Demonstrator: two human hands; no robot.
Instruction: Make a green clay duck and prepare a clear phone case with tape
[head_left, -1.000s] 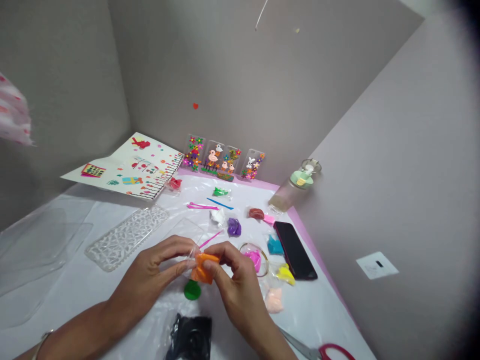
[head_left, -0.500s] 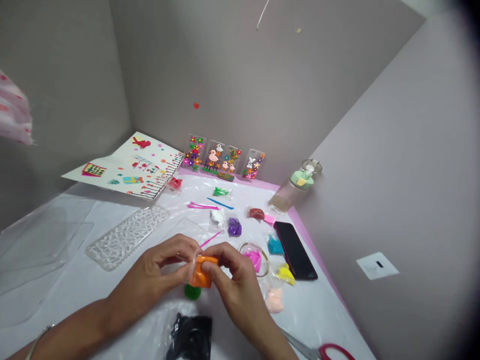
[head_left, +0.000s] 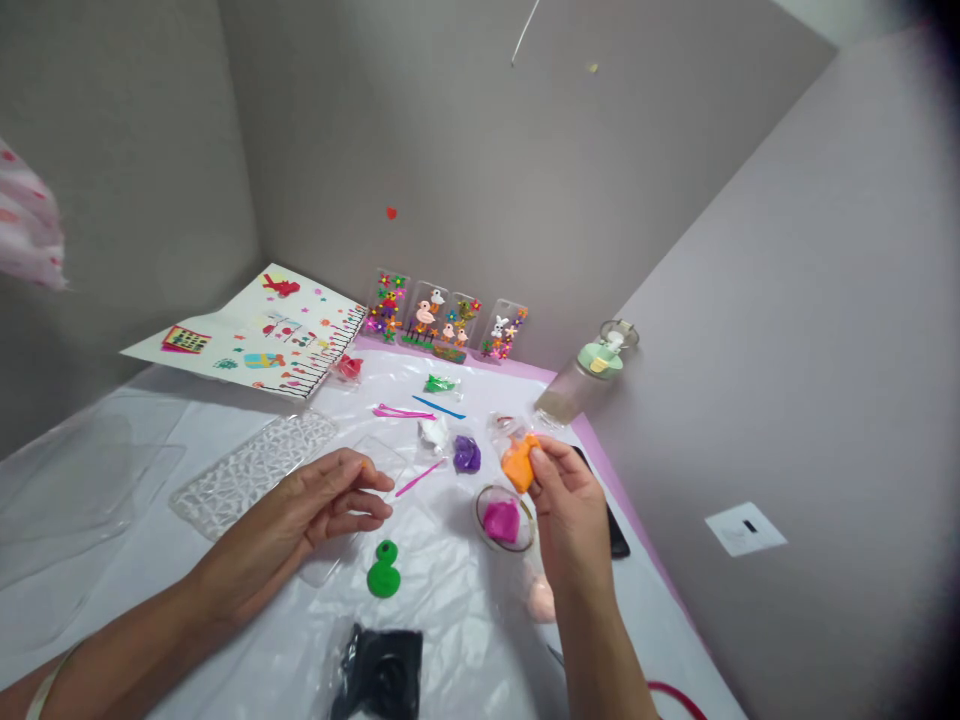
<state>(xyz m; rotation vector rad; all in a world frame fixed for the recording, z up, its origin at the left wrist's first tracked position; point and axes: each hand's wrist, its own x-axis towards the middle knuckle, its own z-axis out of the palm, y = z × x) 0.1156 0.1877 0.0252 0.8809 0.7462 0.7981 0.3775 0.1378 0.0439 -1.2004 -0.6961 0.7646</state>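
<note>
The hands were apart: the right hand (head_left: 576, 505) pinched the orange clay (head_left: 519, 464) above the surface (head_left: 457, 620), near the purple clay (head_left: 466, 454), and the left hand (head_left: 319, 500) hung loosely open. A light fingertip grip seemed wisest, since squeezing would likely dent something so soft.

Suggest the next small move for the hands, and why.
I'd probably set the orange lump down near the purple lump, freeing the right hand that pinches it; the left hand shows only what seems a tiny orange bit.
</note>
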